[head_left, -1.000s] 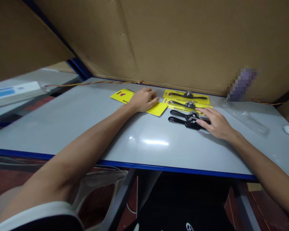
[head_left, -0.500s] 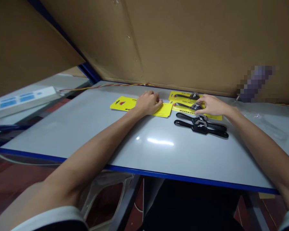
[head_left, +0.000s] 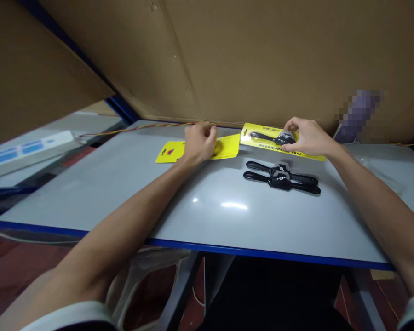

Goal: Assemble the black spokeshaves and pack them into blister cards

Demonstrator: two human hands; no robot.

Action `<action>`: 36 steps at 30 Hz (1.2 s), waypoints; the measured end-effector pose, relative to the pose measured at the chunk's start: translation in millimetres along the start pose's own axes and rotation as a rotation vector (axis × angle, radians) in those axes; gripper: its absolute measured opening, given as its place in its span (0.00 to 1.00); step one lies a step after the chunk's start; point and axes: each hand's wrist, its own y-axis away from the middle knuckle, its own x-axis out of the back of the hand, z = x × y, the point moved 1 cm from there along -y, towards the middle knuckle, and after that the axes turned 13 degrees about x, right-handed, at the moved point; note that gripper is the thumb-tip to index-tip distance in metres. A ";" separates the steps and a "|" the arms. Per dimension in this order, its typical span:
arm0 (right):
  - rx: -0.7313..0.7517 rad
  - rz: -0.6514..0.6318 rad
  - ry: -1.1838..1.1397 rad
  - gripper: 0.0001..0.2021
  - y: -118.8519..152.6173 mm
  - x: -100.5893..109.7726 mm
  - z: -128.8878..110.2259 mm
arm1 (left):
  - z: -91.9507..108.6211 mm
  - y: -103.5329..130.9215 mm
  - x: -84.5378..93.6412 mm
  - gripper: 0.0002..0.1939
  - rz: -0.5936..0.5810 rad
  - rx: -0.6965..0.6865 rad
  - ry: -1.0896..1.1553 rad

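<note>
My left hand (head_left: 200, 141) is closed with thumb and fingers pinched on a yellow backing card (head_left: 228, 146), whose right end tilts up slightly. A red mark shows at the card's left end. My right hand (head_left: 308, 137) grips a spokeshave pack (head_left: 262, 141), a yellow card with a black spokeshave under clear plastic, around the middle of its blister. This pack hides the spot behind it where another pack lay. Two loose black spokeshaves (head_left: 281, 183) lie side by side on the table in front of my right hand.
The grey table (head_left: 200, 202) has a blue front edge. Cardboard panels (head_left: 244, 59) rise behind it. A white power strip (head_left: 31, 151) sits at the left, with a twisted red-yellow wire (head_left: 131, 128) along the back. Clear plastic and a partly pixelated purple object (head_left: 348, 131) are at the right.
My right hand has moved the front spokeshave pack back, over the rear one. My left hand's fingers have drawn together, and the yellow card under it has turned and tilted slightly.
</note>
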 end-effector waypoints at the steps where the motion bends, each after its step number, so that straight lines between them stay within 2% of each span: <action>1: -0.015 -0.003 0.049 0.26 0.8 2.3 1.8 | 1.8 2.0 -1.8 0.22 0.017 0.010 -0.034; 4: -0.052 -0.030 0.152 0.30 3.2 11.9 9.4 | 7.2 6.6 -6.0 0.19 0.016 0.027 -0.109; 8: 0.047 -0.049 0.140 0.33 4.6 25.0 4.8 | 17.5 11.3 -8.1 0.20 -0.012 -0.063 -0.070; 10: 0.111 -0.048 0.088 0.31 3.6 26.2 -6.1 | 26.0 14.7 -10.2 0.21 -0.060 -0.126 0.099; 11: 0.135 -0.045 0.061 0.30 2.6 25.0 -12.0 | 30.6 16.7 -12.0 0.23 -0.125 -0.127 0.237; 15: 0.156 -0.010 -0.032 0.33 -2.5 12.8 -24.4 | 44.6 24.6 -20.9 0.28 -0.486 0.036 0.842; 17: 0.146 -0.010 -0.045 0.37 -4.1 6.5 -21.3 | 47.0 27.0 -23.4 0.24 -0.552 0.115 1.000; 22: 0.180 -0.090 0.022 0.35 -3.8 -1.7 -7.3 | 48.3 26.6 -24.9 0.17 -0.581 0.263 1.111; 26: 0.177 -0.125 0.057 0.33 -4.0 -4.3 -5.1 | 49.4 21.7 -24.3 0.13 -0.569 0.326 1.145; 32: 0.130 -0.104 0.098 0.33 -6.9 -12.0 -7.1 | 49.4 15.8 -25.5 0.12 -0.513 0.414 1.191; 36: 0.159 -0.027 -0.014 0.32 -8.4 -16.0 -4.8 | 50.1 18.4 -23.3 0.11 -0.511 0.406 1.213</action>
